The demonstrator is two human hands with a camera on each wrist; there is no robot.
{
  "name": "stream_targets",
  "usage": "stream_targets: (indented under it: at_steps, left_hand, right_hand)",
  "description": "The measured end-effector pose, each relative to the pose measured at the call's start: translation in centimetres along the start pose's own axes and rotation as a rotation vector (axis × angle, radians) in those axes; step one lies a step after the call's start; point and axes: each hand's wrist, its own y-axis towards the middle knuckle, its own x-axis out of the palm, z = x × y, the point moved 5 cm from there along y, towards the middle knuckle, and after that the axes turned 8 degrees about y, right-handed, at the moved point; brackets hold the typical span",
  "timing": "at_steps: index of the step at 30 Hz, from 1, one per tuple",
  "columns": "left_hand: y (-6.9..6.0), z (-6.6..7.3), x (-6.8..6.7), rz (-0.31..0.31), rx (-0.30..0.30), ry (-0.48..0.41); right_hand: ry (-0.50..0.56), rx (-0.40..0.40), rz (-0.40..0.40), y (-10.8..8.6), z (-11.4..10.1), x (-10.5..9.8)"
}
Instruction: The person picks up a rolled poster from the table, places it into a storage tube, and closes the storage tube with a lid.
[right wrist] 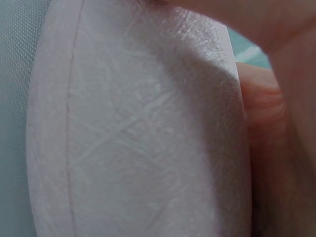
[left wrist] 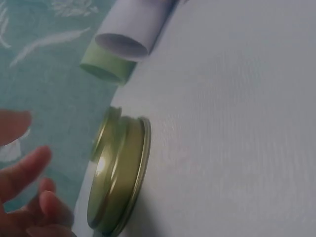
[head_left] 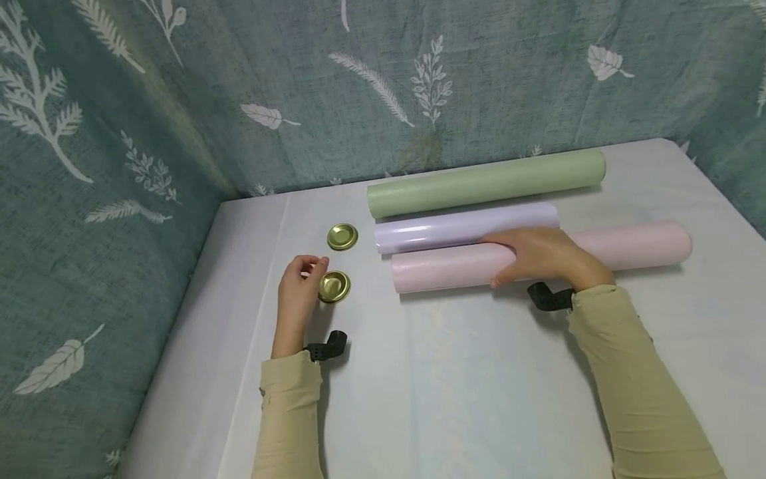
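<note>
On the white table lie three rolls side by side: a green roll (head_left: pixel 485 184), a glossy lilac roll (head_left: pixel 431 230) and, nearest, a pink roll (head_left: pixel 443 267). My right hand (head_left: pixel 538 255) grips the pink roll from above near its middle, thumb on the near side; the right wrist view shows fingers curved over its pale surface. To the left, two gold jar lids sit one behind the other, a far lid (head_left: pixel 342 237) and a near lid (head_left: pixel 334 287). My left hand (head_left: pixel 297 293) hovers beside the near lid, fingers loosely bent around nothing.
A green-blue leaf-patterned cloth (head_left: pixel 311 93) hangs behind the white table (head_left: pixel 371 379) and on both its sides. In the left wrist view, the lilac roll (left wrist: pixel 123 46) and green roll (left wrist: pixel 106 66) show hollow ends. Each wrist wears a black camera mount.
</note>
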Motion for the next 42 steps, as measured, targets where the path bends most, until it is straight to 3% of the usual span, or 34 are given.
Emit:
stream_targets:
  at_steps: [6,13,23,30,37,42]
  left_hand:
    - [0.1,0.1,0.1,-0.044,0.035,0.163]
    - [-0.7,0.0,0.2,-0.128,0.002,0.325]
    - [-0.5,0.1,1.0,-0.224,0.039,0.301]
    - [-0.7,0.2,1.6,-0.300,0.076,0.385]
    - [-0.9,0.7,1.8,-0.292,0.115,0.408]
    - [-0.9,0.5,1.7,-0.287,0.091,0.404]
  right_hand:
    - [0.013,-0.004,0.005,-0.1,0.0,-0.2]
    - [0.004,-0.013,0.002,0.0,-0.2,0.1]
    - [-0.005,-0.012,-0.011,-0.1,-0.2,0.0]
    - [-0.001,-0.031,-0.006,-0.1,-0.3,0.0]
    - [-0.003,-0.028,-0.005,-0.2,-0.3,-0.1]
    - [-0.001,-0.030,-0.007,-0.2,-0.4,-0.2]
